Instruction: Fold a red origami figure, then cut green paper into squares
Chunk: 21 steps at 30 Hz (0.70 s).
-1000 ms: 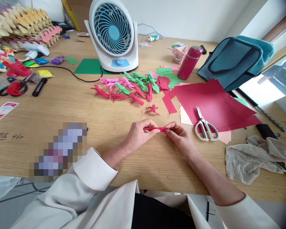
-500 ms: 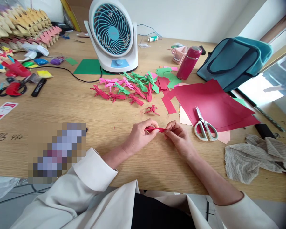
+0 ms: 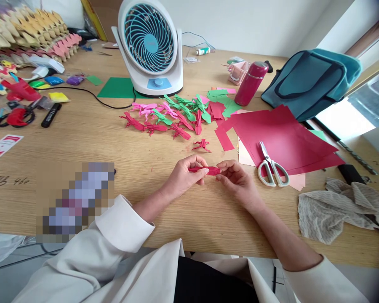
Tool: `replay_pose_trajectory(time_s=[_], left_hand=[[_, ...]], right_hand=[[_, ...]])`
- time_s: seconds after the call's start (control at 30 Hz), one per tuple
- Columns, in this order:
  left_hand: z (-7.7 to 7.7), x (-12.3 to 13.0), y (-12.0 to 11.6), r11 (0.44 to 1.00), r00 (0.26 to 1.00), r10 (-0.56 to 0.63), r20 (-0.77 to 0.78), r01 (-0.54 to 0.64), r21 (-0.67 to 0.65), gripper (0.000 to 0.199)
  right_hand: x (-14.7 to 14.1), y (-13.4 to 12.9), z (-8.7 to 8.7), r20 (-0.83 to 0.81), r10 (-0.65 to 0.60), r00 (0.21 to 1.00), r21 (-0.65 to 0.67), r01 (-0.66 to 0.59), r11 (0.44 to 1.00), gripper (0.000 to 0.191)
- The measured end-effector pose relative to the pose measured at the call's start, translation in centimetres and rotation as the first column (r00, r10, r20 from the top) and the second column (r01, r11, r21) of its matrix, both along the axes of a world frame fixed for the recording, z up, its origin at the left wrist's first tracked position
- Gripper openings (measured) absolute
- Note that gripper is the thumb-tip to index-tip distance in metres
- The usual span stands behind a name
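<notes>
A narrow folded strip of red paper [image 3: 212, 170] spans the gap between my two hands, over the wooden table. My left hand [image 3: 189, 173] pinches its left part between thumb and fingers. At its right end, my right hand [image 3: 235, 179] grips the tip with thumb and forefinger. Just beyond my hands lies a small red folded paper figure [image 3: 202, 145]. Farther back is a spread of folded figures [image 3: 180, 133] in red, pink and green.
White-handled scissors [image 3: 270, 170] rest on red paper sheets [image 3: 281, 134] at the right. A fan [image 3: 154, 82], a red bottle [image 3: 251, 84] and a teal bag [image 3: 312, 80] stand behind. A crumpled cloth [image 3: 325, 214] lies at the right, a black marker [image 3: 51, 115] at the left.
The red strip has turned so more of its flat face shows. My left fingers have shifted slightly left, and my right thumb and fingers have changed their hold at its right end.
</notes>
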<state>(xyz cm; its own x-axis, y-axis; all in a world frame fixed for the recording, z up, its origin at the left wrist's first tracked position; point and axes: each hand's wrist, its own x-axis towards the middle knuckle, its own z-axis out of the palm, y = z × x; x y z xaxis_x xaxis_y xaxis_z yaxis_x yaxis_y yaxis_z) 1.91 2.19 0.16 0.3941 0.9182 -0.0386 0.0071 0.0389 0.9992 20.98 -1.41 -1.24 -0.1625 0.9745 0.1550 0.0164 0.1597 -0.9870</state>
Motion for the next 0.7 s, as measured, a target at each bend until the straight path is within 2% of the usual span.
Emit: replay_pose_trajectory(time_s=[0.13, 0.3, 0.5, 0.7], left_hand=[[0.09, -0.04, 0.0, 0.997, 0.999, -0.014, 0.036, 0.017, -0.072, 0.016], [0.27, -0.02, -0.07, 0.992, 0.997, -0.021, 0.068, 0.029, -0.124, 0.018], [0.51, -0.08, -0.14, 0.973, 0.992, -0.054, 0.11, 0.077, -0.22, 0.022], [0.5, -0.14, -0.1, 0.946, 0.984, -0.098, 0.152, 0.139, -0.292, 0.026]], right_hand=[[0.2, -0.18, 0.02, 0.117, -0.055, 0.992, 0.132, 0.039, 0.99, 0.012], [0.46, -0.3, 0.26, 0.249, -0.113, 0.962, 0.237, 0.053, 0.97, 0.003], [0.4, -0.16, 0.57, 0.283, -0.145, 0.948, 0.303, 0.055, 0.951, 0.002], [0.4, -0.25, 0.89, 0.26, -0.13, 0.957, 0.293, 0.05, 0.955, 0.003]])
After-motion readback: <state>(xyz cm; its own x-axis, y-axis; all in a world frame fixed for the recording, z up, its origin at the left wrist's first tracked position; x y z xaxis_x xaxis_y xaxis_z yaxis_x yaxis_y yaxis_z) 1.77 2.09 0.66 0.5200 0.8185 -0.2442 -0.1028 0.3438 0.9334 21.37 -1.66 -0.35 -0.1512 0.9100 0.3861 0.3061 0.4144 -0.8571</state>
